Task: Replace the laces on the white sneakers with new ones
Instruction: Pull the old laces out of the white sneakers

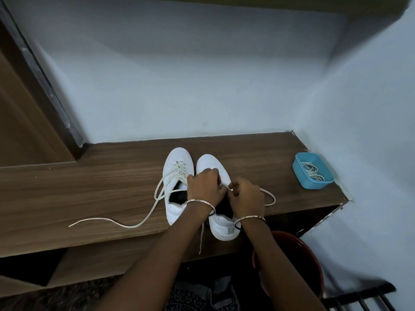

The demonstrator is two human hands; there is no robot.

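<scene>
On a wooden shelf [89, 187], a left sneaker [178, 156] and a right sneaker [208, 161], 2 white shoes, stand side by side, toes to the wall. A blue tub [299, 175] at the shelf's right end, well apart, holds the new laces [312, 172]. A slack lace [143, 222] trails left from the left sneaker. The left hand [203, 187] curls over the right sneaker's eyelets, bracing it (what its fingertips pinch is hidden). The right hand [247, 198] pinches the old lace [270, 195]. The lace looks limp, flat and light, so it is likely best gripped near the eyelet, with the shoe steadied.
</scene>
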